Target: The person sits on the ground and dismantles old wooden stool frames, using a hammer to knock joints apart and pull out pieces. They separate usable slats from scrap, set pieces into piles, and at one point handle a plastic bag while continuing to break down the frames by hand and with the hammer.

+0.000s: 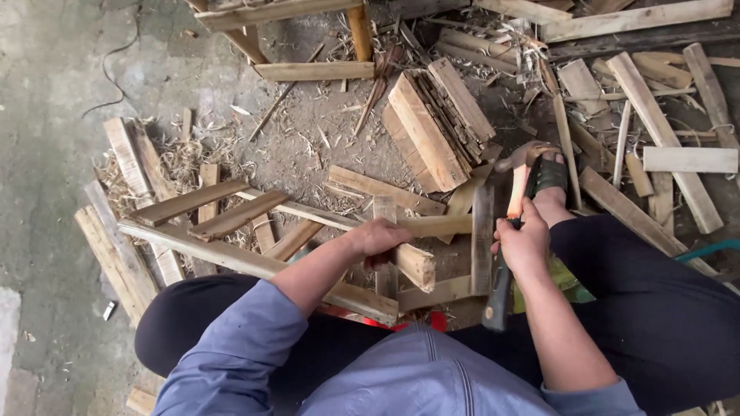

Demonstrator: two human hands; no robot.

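Now my left hand pins a wooden slat on the frame between my knees, fingers curled over it; my right hand grips the hammer, needing a square strike.

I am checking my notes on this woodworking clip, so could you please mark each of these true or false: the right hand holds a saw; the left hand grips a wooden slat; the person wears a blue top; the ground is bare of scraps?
1. The right hand holds a saw. False: it grips a hammer with a wooden handle.
2. The left hand grips a wooden slat. True.
3. The person wears a blue top. True.
4. The ground is bare of scraps. False: wood offcuts and shavings lie all around.
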